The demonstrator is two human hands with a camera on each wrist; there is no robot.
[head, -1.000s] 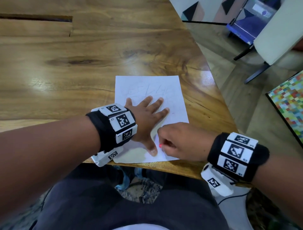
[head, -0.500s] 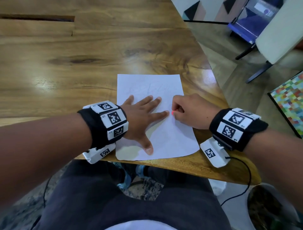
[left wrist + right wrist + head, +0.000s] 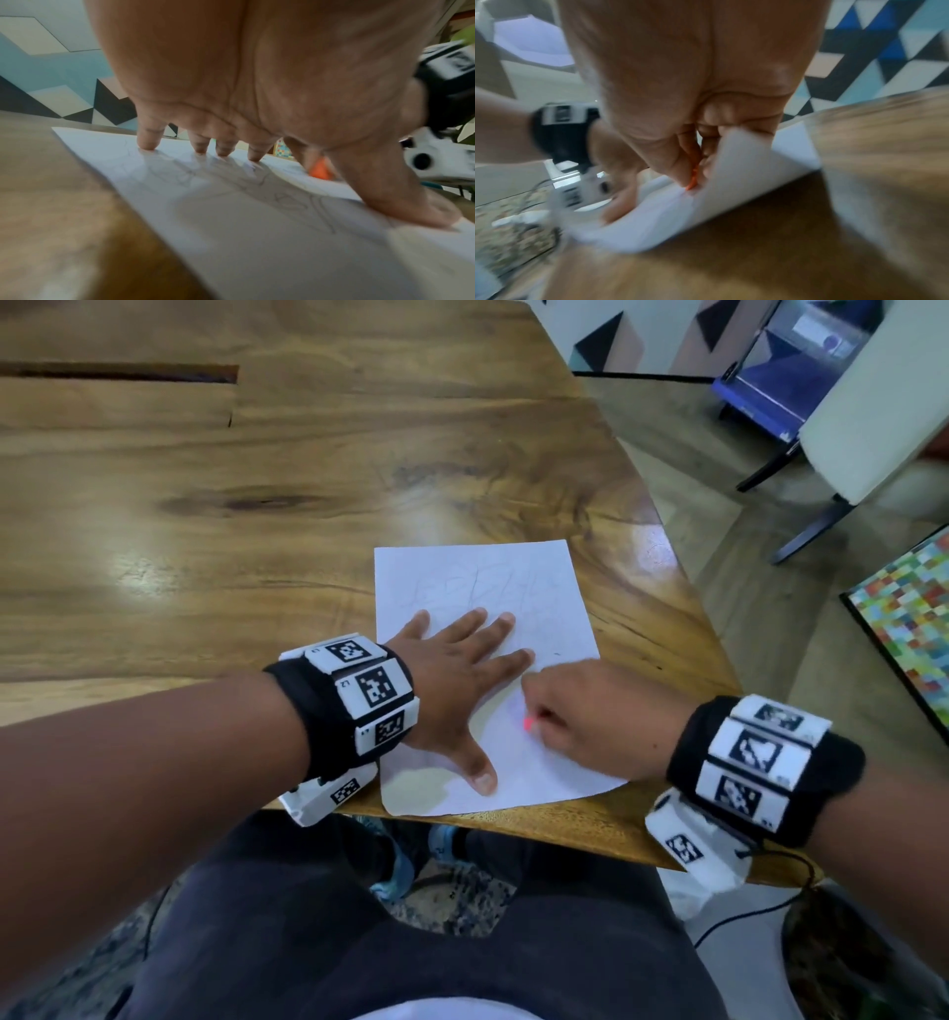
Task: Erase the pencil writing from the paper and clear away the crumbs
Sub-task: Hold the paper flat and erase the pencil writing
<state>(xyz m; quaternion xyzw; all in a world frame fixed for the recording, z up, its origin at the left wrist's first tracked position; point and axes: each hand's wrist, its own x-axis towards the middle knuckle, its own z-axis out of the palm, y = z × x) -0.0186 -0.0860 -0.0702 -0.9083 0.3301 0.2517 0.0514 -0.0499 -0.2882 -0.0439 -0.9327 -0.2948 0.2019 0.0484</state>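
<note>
glossy wooden table point(image 3: 215, 516) | white paper point(image 3: 534, 588), faint pencil lines | left hand point(image 3: 452, 675) splayed flat on it | right hand point(image 3: 585, 716) pinching small orange eraser point(image 3: 528, 724)

A white sheet of paper point(image 3: 539, 588) lies flat near the right front corner of the wooden table point(image 3: 205, 557), its near edge just short of the table's front edge. Faint pencil writing point(image 3: 488, 588) runs across its upper part, and more grey strokes show lower down in the left wrist view. The sheet's right side lifts slightly in a curl. A small orange-red eraser point(image 3: 528, 724) touches the paper in its lower right half, mostly hidden by fingers.
</note>
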